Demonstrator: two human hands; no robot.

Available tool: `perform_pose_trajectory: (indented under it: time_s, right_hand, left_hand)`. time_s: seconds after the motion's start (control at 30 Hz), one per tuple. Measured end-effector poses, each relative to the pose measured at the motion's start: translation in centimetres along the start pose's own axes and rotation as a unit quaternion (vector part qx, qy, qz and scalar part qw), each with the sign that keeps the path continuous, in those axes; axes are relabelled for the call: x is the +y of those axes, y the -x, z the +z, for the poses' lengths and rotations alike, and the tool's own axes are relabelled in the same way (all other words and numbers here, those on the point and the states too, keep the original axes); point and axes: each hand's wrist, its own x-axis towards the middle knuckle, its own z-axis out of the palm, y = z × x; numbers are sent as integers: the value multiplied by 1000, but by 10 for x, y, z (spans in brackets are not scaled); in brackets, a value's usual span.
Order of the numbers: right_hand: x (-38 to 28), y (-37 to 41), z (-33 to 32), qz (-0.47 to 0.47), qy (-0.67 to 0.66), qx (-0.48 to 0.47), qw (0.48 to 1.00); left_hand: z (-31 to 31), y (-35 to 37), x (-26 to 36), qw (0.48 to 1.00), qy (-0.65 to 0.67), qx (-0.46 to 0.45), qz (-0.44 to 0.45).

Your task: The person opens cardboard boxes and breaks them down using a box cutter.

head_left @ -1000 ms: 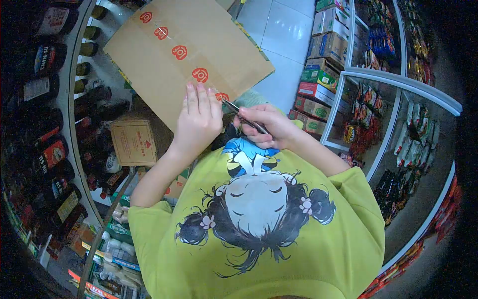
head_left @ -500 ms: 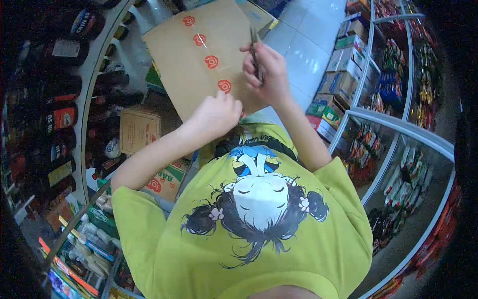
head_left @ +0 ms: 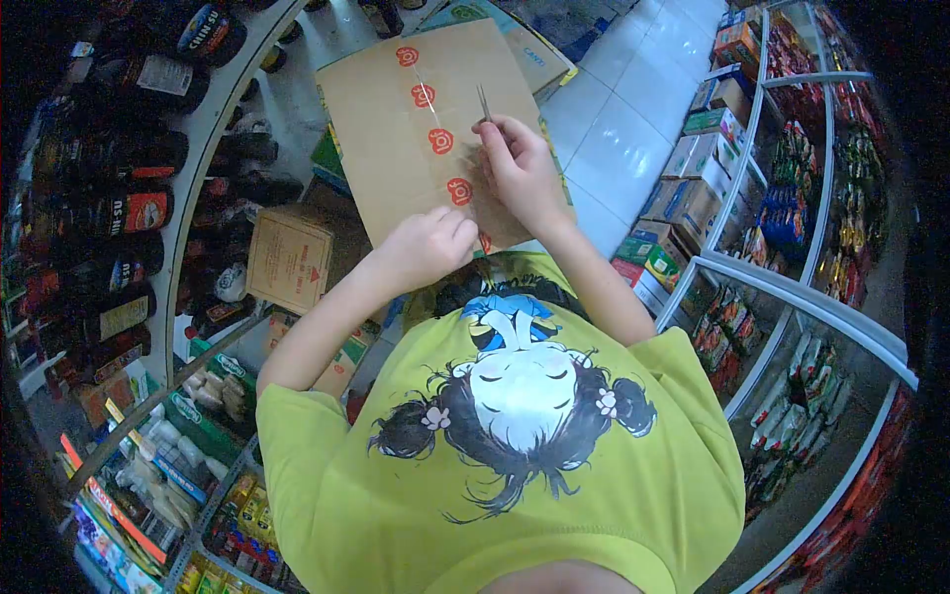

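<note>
A large brown cardboard box [head_left: 381, 129] lies in front of me, with a strip of clear tape bearing red round logos [head_left: 440, 141] running down its top. My left hand [head_left: 426, 247] is closed at the box's near end, beside the lower end of the tape. Its curled fingertips hide whatever they pinch. Over the right part of the box, my right hand [head_left: 520, 178] grips a pair of scissors [head_left: 484, 105]. Their thin blades point away from me and stand slightly apart, while the palm and fingers cover the handles.
Shelves of dark sauce bottles [head_left: 139, 213] curve along the left. A smaller carton [head_left: 289, 257] sits below them. Glass-framed cases with packets [head_left: 811, 396] line the right, near stacked boxes [head_left: 693, 168] on the tiled floor [head_left: 618, 109]. Another flat carton [head_left: 529, 54] lies behind the box.
My right hand has turned, so the scissors now tilt left and more of the hand's back shows. My left hand stays at the box's near end. The whole view has shifted slightly.
</note>
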Motion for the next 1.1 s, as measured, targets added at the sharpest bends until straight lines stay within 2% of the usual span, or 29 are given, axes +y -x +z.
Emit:
perform_pose_trajectory:
  time_s: [0.1,0.17,0.43,0.5,0.57,0.6,0.63,0.7,0.73,0.77,0.83,0.87,0.9,0.93,0.97,1.03,1.1]
  right_hand:
    - [-8,1,0,-9,33,7,999]
    - [-5,0,2,-36,29,48,998]
    - [-4,-1,1,-58,25,67,996]
    - [-4,-2,-5,-62,27,74,995]
    - [-2,-8,-19,-121,119,101,980]
    - [0,-12,-28,-2,63,55,996]
    - [0,-10,-27,-3,63,54,997]
    - [-1,-9,-23,43,-16,25,999]
    - [0,-7,-11,-59,48,27,997]
    - [2,-3,-4,-35,51,-26,998]
    - [-18,-2,5,-78,281,-40,956]
    - [-21,-1,9,-86,280,-41,955]
    - [-22,-2,12,-94,372,-50,922]
    - [-23,-4,15,-100,462,-56,880]
    - [-21,-8,16,-107,463,-54,878]
    - [-14,-17,14,-78,500,-94,858]
    - [-19,-20,10,-70,513,-90,851]
  left_hand:
    - [-2,-1,0,999,31,24,-4]
    - [-6,-2,-1,999,41,33,-8]
    - [-19,3,-1,997,62,55,-2]
    - [-32,7,3,988,78,124,42]
    - [-50,19,7,983,86,156,50]
    - [-56,28,8,978,86,190,27]
    - [-58,34,12,971,86,223,3]
    - [-48,43,15,966,53,253,13]
    - [-40,48,16,959,21,280,22]
    - [-30,56,17,959,16,283,24]
    - [-14,76,21,914,51,392,-92]
    - [-12,79,26,908,36,402,-111]
    - [-6,82,27,907,30,407,-107]
    - [3,85,28,880,46,454,-133]
    - [7,86,30,849,63,500,-157]
    - [5,79,36,838,32,512,-184]
    - [11,76,41,753,44,604,-259]
